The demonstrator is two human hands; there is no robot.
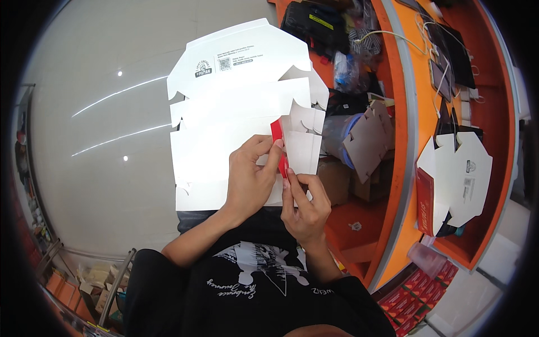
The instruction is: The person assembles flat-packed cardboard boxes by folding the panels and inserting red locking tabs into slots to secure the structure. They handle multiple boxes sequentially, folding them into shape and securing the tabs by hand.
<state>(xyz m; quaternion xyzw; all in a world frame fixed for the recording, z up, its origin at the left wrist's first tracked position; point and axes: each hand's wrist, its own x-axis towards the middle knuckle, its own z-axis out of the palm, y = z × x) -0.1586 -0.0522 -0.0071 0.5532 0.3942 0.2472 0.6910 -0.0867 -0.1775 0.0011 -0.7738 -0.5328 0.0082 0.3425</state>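
A white flat cardboard box blank (208, 151) with cut flaps, slots and a small dark print on its far panel lies across my lap. Along its right part one flap stands raised and shows a red outer face (277, 130). My left hand (247, 177) pinches this red flap between thumb and fingers from the left. Just nearer to me, my right hand (309, 210) grips the lower end of the same flap with thumb and fingertips. Some of the fingers are curled, and part of the flap is hidden under them.
An orange desk (401, 224) on the right carries a partly folded white and red box (466, 174), cables and phones (441, 78). Its shelf below holds a black bag (314, 25), a bin (337, 135) and cardboard. Stacked red packets (415, 295) stand lower right; metal rails (115, 286) lower left.
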